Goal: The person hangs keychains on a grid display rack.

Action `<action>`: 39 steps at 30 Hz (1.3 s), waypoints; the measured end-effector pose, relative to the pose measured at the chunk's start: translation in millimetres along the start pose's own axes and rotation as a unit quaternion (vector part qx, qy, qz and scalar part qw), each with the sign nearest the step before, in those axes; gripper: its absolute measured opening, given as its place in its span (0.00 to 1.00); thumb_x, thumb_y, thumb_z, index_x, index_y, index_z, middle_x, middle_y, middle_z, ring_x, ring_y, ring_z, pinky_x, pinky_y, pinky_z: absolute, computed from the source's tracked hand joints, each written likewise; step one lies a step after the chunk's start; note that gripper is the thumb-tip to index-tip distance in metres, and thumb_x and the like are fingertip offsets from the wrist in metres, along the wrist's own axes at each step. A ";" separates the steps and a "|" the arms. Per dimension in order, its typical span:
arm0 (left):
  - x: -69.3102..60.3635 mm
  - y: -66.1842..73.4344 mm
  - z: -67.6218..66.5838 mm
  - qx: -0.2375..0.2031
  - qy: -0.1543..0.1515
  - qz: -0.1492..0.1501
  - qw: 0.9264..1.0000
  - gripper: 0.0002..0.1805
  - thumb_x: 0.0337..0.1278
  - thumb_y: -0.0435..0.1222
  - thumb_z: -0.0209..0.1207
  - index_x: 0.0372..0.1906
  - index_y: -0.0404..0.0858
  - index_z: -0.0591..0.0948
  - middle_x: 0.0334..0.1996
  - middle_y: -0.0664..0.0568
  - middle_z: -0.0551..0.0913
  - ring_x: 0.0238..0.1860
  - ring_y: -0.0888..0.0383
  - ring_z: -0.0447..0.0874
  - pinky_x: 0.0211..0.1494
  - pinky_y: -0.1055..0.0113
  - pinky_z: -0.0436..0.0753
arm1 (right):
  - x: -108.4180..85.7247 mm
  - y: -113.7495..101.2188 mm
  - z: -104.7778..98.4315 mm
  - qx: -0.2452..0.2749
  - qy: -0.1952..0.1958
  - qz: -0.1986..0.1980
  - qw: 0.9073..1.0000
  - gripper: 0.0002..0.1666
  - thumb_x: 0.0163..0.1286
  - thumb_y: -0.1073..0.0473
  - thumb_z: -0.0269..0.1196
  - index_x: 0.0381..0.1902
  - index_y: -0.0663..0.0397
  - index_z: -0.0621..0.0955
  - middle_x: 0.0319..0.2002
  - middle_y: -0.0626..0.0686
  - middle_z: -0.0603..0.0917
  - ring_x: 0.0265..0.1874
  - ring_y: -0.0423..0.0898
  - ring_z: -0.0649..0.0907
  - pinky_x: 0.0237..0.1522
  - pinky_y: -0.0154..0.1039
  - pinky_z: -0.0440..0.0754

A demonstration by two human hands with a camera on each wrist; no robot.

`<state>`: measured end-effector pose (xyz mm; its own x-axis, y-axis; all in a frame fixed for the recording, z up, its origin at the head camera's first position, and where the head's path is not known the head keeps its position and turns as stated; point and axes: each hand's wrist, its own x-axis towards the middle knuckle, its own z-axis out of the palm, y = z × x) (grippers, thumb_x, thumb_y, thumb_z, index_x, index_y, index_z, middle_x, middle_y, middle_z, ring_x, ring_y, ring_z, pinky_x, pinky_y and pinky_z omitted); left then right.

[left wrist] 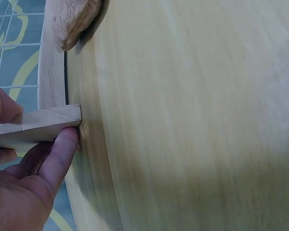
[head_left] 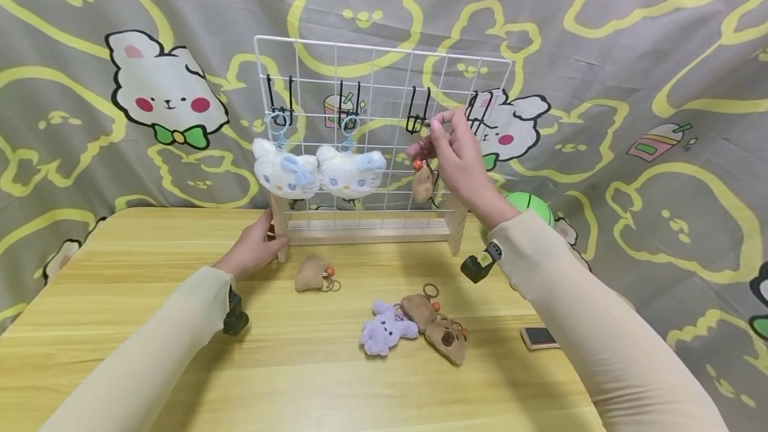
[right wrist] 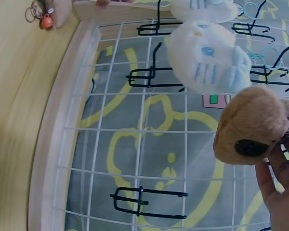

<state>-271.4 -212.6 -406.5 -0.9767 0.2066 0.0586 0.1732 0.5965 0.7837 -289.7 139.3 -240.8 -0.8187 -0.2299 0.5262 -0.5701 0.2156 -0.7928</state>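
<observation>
A white wire grid rack (head_left: 393,52) stands upright in a wooden base (head_left: 366,232). My left hand (head_left: 255,245) pinches its left wooden leg (left wrist: 43,122) between thumb and fingers. My right hand (head_left: 465,162) is raised before the grid's right half, beside a black hook (head_left: 417,119). It holds a brown plush keychain (right wrist: 250,127) by its upper end, and the plush hangs below the fingers with an orange bell. Whether its ring touches the hook I cannot tell. Two white cat-head plush keychains (head_left: 287,172) hang by blue rings from hooks on the left.
On the table lie a brown plush keychain (head_left: 312,273) near the left leg, and a purple plush (head_left: 384,332) beside two more brown ones (head_left: 447,339). A dark flat object (head_left: 539,337) lies by the right sleeve. Behind the right arm sits a green ball (head_left: 531,205). A patterned curtain hangs behind.
</observation>
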 end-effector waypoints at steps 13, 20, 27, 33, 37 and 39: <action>0.8 -0.2 0.1 0.002 0.001 0.007 1.000 0.39 0.73 0.31 0.52 0.82 0.26 0.50 0.68 0.21 0.70 0.59 0.31 0.82 0.50 0.54 0.89 | -7.4 9.5 -11.5 -0.081 0.004 0.067 0.994 0.24 0.88 0.49 0.44 0.55 0.67 0.74 0.52 0.67 0.86 0.49 0.48 0.88 0.64 0.43 0.83; 0.0 -1.4 0.7 -0.002 0.000 0.003 1.000 0.40 0.73 0.31 0.52 0.82 0.26 0.49 0.67 0.20 0.71 0.58 0.31 0.82 0.47 0.57 0.88 | -16.5 9.7 -29.1 -0.094 0.013 0.077 0.992 0.24 0.88 0.49 0.42 0.54 0.65 0.73 0.56 0.68 0.84 0.60 0.57 0.85 0.75 0.50 0.75; -0.7 -2.5 -0.2 0.002 0.003 0.000 1.000 0.39 0.74 0.32 0.53 0.82 0.27 0.50 0.67 0.21 0.71 0.58 0.31 0.83 0.45 0.59 0.88 | -35.9 13.3 -42.6 -0.091 0.053 0.054 0.993 0.17 0.87 0.52 0.45 0.46 0.59 0.75 0.45 0.49 0.89 0.48 0.33 0.86 0.67 0.38 0.82; -0.3 -2.8 0.9 -0.004 -0.002 0.000 1.000 0.40 0.74 0.32 0.52 0.82 0.27 0.49 0.67 0.21 0.71 0.57 0.32 0.83 0.44 0.60 0.88 | -70.0 30.6 -50.4 -0.105 0.080 0.030 0.991 0.18 0.86 0.57 0.49 0.43 0.70 0.75 0.35 0.48 0.83 0.36 0.33 0.84 0.49 0.25 0.85; 0.3 -2.3 0.0 -0.004 -0.001 -0.002 1.000 0.40 0.73 0.32 0.52 0.82 0.27 0.49 0.67 0.22 0.71 0.58 0.32 0.83 0.45 0.60 0.88 | -94.4 54.4 -52.4 -0.152 0.020 0.095 0.984 0.19 0.85 0.56 0.51 0.46 0.70 0.78 0.38 0.59 0.84 0.36 0.36 0.83 0.46 0.27 0.86; 0.8 -2.3 -0.7 0.000 0.001 -0.003 1.000 0.40 0.73 0.32 0.52 0.82 0.28 0.50 0.67 0.22 0.72 0.58 0.32 0.82 0.47 0.59 0.87 | -106.7 70.6 -50.6 -0.172 -0.042 0.122 0.977 0.16 0.83 0.57 0.53 0.47 0.67 0.79 0.39 0.62 0.85 0.37 0.41 0.84 0.45 0.32 0.87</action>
<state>-272.7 -214.3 -407.8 -0.9780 0.2010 0.0555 0.1675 0.5983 0.7836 -246.0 227.1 -337.3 -0.9325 -0.2052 0.2971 -0.3605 0.5769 -0.7330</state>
